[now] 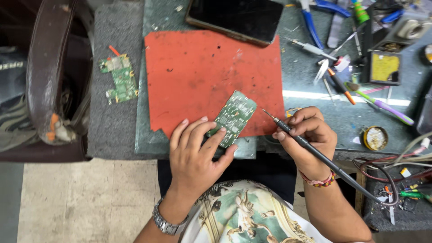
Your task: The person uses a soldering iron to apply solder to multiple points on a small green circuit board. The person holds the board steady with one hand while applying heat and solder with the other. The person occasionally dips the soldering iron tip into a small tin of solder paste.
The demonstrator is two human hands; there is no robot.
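Two hands are at work over the red mat [202,76], and I place everything else from that mat. Nearest me, at its front edge, my left hand [195,155] lies flat with the fingers spread, the fingertips pressing down the near end of the small green circuit board [234,117], which rests tilted on the mat's front right part. My right hand [308,135], just off the mat's right front corner, is closed in a pen grip around the black soldering iron [315,150]; its thin tip points at the board's right edge but sits a little apart from it.

I judge the board light, stiff and brittle, its face crowded with tiny parts, so I hold it by the bare edges and corners, and press only gently. It could skate on the mat if I let go.

Left of the mat, a second green board [120,78] lies on the grey surface. Behind the mat sits a dark phone [236,19], and to the far right, blue pliers [312,20] among scattered tools.
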